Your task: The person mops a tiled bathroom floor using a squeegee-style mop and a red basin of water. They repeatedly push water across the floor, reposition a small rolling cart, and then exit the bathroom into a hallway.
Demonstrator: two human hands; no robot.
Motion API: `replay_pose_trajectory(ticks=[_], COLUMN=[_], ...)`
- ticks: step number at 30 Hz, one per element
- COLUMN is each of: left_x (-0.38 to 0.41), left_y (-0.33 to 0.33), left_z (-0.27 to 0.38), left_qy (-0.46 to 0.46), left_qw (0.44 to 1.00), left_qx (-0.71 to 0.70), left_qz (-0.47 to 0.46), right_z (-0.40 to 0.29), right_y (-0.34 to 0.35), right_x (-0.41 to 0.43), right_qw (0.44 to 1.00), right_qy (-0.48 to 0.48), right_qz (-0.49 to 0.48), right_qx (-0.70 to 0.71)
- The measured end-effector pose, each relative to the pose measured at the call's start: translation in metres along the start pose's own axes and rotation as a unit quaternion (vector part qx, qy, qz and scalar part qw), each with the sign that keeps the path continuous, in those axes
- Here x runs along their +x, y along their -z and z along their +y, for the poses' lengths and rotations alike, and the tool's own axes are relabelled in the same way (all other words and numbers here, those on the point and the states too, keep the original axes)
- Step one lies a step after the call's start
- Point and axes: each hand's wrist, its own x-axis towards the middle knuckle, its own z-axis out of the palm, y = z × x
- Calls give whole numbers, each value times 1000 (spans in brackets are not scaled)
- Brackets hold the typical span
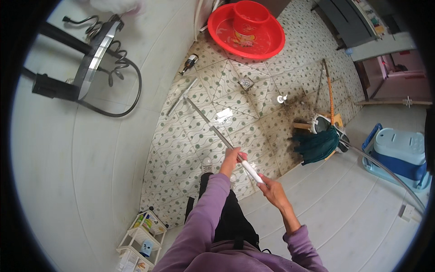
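A long-handled floor squeegee (221,135) slants away from me across wet patterned floor tiles (180,136). My left hand (233,160) is wrapped around its metal pole just ahead of the white grip. Lower down, my right hand (273,191) holds the end of that white grip. The squeegee's blade (182,97) rests on the floor close to the left wall. Beyond the blade lies a dark pump bottle (189,64) on its side. A square floor drain (246,83) sits to the right of the blade.
A red basin (217,37) with a red bucket (249,20) inside stands at the far wall. Right are a white pump bottle (281,99), dark dirt, a green broom (316,144) and a blue folding tub (397,153). A shower fixture (98,57) juts from the left wall; a shelf rack (141,234) stands lower left.
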Motion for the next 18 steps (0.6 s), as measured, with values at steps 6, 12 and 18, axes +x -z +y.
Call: replay_pose_trajectory(ticks=[6,12,18], left_x=[-47,-91,-155], left_y=[-57,-42,14], left_z=[-78,-165,-192], left_qy=[57,204,367], left_qw=[991,946,825], left_qx=[108,143,337], left_qz=[-57,-208,-265], right_z=[68,96,173], right_y=[-10,-43,-149], right_x=[-79,-190,-356], right_qw=[975,937,735], right_qy=[-138,-204,-350], right_qz=[65,114,152], right_qx=[164,259,560])
